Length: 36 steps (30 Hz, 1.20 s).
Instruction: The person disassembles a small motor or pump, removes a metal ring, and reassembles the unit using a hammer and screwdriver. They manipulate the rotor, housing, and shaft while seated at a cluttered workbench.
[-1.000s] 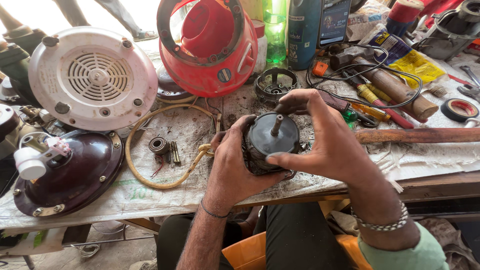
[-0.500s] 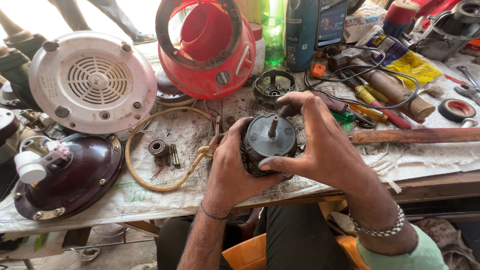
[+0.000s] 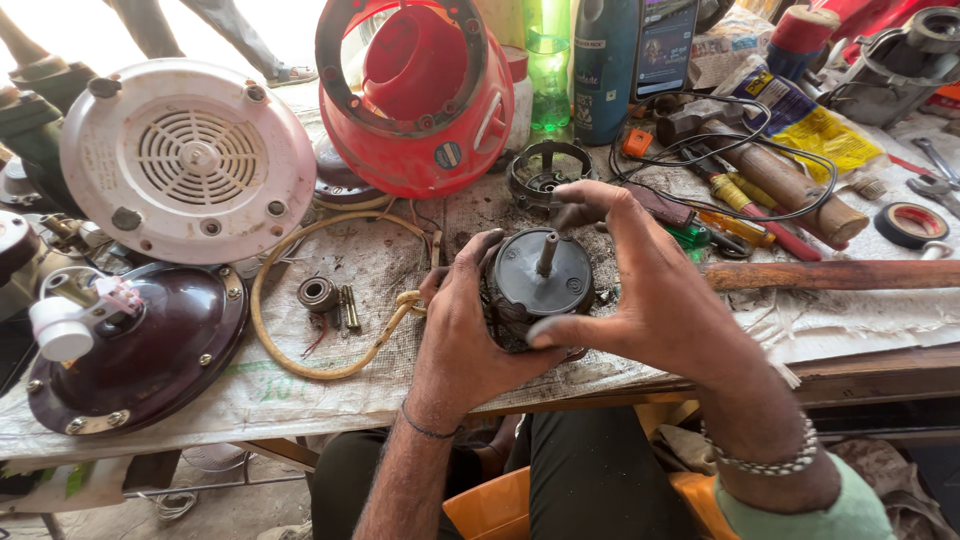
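Fingers [image 3: 585, 200] of both hands curl around the dark motor [image 3: 540, 285]; a yellow packet [image 3: 815, 120] lies beyond on the worktop [image 3: 250, 390].

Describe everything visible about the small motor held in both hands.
The motor is a dark, round, grimy unit with a flat black end cap, small screws and a metal shaft pointing up. It sits at the table's front edge. The left hand cups its side; the right hand wraps it from the right.
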Available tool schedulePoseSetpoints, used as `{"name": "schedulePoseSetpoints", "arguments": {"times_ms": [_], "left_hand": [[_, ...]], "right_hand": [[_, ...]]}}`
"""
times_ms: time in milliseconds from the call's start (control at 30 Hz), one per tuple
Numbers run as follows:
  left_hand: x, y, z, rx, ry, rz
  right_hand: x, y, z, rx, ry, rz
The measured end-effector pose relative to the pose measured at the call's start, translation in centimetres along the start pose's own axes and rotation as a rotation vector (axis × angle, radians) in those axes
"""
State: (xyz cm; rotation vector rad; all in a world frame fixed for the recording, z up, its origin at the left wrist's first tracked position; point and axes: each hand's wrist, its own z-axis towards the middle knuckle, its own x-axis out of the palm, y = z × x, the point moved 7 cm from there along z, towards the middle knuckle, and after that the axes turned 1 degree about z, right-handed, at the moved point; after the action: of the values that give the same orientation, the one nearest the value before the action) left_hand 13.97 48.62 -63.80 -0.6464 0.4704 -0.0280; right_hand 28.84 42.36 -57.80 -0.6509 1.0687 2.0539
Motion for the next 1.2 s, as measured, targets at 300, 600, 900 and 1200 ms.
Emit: {"name": "schedulePoseSetpoints", "arguments": {"times_ms": [300,600,900,1200], "left_hand": [[0.4,0.6,-0.3,-0.023,0.033,0.046],[0.0,0.4,-0.4,0.018,0.011,0.018],[-0.6,-0.1,0.0,0.021,0.0,0.041],[-1.2,-0.4,0.4,0.017,-0.041,0.025]], "right_hand": [[0.8,-1.2,0.3,-0.063,0.287,0.351],[1.2,-1.4,0.3,-0.107,0.259,0.329],[1.5,-1.9,0.3,-0.121,0.245,0.336],[1.1,-1.3,0.4,-0.162,0.161,0.233]]}}
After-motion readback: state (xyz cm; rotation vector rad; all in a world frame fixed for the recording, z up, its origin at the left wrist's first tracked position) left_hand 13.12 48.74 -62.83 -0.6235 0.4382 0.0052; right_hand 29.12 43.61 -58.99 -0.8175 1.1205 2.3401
